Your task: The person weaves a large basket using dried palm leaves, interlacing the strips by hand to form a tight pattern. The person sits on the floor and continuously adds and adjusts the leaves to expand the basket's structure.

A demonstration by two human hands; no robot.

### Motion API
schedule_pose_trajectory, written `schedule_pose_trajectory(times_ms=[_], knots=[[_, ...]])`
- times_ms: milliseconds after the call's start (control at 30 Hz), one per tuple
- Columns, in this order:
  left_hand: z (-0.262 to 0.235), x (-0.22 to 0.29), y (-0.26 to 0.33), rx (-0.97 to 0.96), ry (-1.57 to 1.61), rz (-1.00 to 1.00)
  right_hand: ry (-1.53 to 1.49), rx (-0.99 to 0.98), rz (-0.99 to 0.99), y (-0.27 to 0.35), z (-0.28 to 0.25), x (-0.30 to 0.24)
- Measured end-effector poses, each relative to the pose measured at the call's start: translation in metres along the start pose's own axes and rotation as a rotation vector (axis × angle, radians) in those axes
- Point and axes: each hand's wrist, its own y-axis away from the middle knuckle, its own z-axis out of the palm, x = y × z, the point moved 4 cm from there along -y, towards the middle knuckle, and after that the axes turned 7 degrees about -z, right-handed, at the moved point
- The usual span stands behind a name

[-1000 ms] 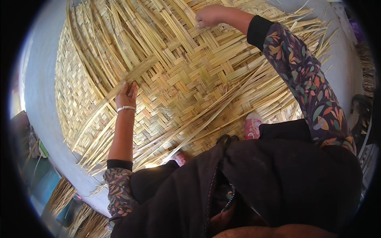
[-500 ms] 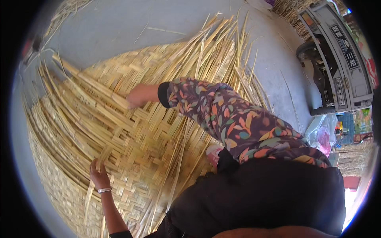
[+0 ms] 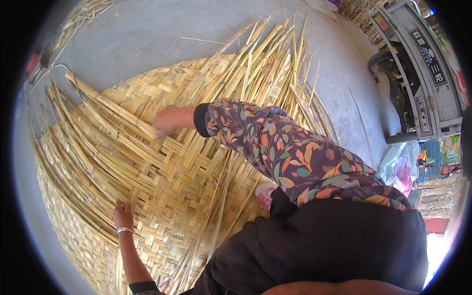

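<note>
A large woven mat (image 3: 169,196) of flat, straw-coloured split-reed strips spreads over the floor beneath me. Loose reed strips (image 3: 91,147) stick out from the weave on its left side. My left hand (image 3: 123,215), with a silvery bangle at the wrist, is low on these strips, its fingers closed on one of them. Farther up, my right hand (image 3: 168,120) bends down over the weave, fingers closed at the ends of strips there. Its fingertips are partly hidden. More long strips (image 3: 265,64) fan out beyond my right forearm.
A pink-and-white shoe (image 3: 265,194) rests on the mat beside my dark clothing. At the right stands a grey three-wheeled vehicle (image 3: 425,73), with a clear plastic bag (image 3: 399,167) near it. Grey concrete floor (image 3: 162,29) surrounds the mat; straw (image 3: 81,17) lies at the far left.
My left hand has gone from spread fingers to closed on a strip, moving slightly. My right hand has shifted a little to the left along the strips.
</note>
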Motion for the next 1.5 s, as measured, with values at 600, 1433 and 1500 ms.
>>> schedule_pose_trajectory(times_ms=[600, 1433, 1500], knots=[[0.015, 0.0, 0.031, -0.137, -0.062, -0.074, 0.233, -0.017, -0.082, 0.003, 0.001, -0.012], [0.084, 0.083, -0.121, -0.18, 0.42, -0.246, 0.047, -0.012, -0.045, 0.004, 0.049, -0.101], [0.089, 0.081, -0.13, -0.164, 0.333, -0.027, 0.047, -0.008, -0.024, 0.003, 0.049, -0.102]])
